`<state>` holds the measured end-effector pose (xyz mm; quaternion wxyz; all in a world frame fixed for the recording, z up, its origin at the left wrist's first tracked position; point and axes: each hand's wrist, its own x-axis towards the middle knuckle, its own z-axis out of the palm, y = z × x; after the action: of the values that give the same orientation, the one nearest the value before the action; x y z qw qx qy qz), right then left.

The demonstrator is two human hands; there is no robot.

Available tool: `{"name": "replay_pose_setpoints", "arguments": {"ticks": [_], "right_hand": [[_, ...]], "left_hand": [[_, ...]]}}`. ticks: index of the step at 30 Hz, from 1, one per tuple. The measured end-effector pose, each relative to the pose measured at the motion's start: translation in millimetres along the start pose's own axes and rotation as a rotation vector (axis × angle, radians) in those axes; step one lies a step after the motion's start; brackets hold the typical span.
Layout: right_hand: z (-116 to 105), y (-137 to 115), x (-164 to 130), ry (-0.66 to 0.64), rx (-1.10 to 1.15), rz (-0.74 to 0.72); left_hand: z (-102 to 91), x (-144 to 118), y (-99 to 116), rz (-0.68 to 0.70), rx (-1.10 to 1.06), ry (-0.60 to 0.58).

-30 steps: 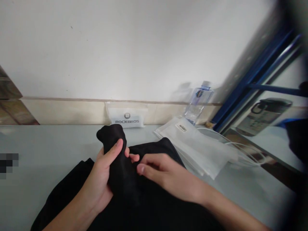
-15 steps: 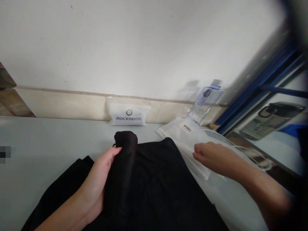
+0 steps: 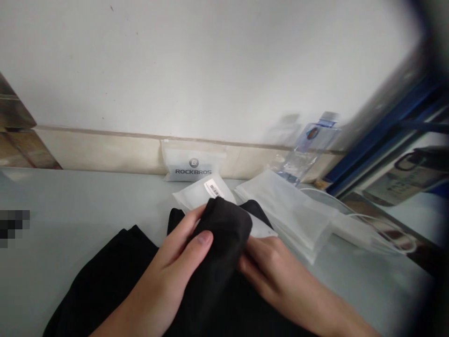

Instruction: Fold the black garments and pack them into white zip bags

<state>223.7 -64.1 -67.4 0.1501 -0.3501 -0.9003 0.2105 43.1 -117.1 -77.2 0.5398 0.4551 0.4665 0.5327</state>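
My left hand [image 3: 180, 262] is closed on a folded, rolled-up part of a black garment [image 3: 224, 234], thumb on the near face, fingers behind. The rest of the dark cloth spreads across the table and below the view, so its exact kind is unclear. Just behind the raised fold is a frosted plastic bag [image 3: 191, 194] with a barcode label [image 3: 213, 188]. At the bag's right corner, my right hand [image 3: 268, 264] is closed on it, pressed against the cloth's right side; its fingertips are partly hidden.
Other frosted bags [image 3: 280, 206] lie flat on the grey table [image 3: 87, 196]. Against the wall stand a white ROCKBROS pouch [image 3: 192, 164] and a tilted clear bottle [image 3: 308, 150]. A white cable [image 3: 386, 224] curls at the right, near a blue frame [image 3: 382, 126] and a dark-lidded container [image 3: 396, 178].
My right hand has moved left to the black cloth, bringing the barcoded bag from the pile. My left hand has shifted right, tilting the folded fabric.
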Motion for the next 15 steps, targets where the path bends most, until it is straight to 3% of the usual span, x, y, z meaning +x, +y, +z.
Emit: {"name": "replay_pose_setpoints", "arguments": {"ticks": [4,7,10,13,15], "right_hand": [[-0.6,3.0,1.8,0.213,0.088,0.052],[-5.7,6.3,2.4,0.403,0.08,0.139],[-2.4,2.8,-0.3,0.445,0.008,0.019],[5.6,-5.1,-4.3,0.313,-0.105,-0.226],[9.5,-10.2,-6.4,0.264,-0.161,-0.303]], "left_hand": [[-0.8,-0.2,-5.4,0.199,0.434,-0.067],[-1.2,3.3,-8.0,0.186,0.554,-0.077],[0.0,7.2,-11.6,0.037,0.468,-0.07],[2.8,9.2,-14.9,-0.075,0.183,0.017],[4.4,9.1,-16.0,-0.133,0.009,0.1]]}}
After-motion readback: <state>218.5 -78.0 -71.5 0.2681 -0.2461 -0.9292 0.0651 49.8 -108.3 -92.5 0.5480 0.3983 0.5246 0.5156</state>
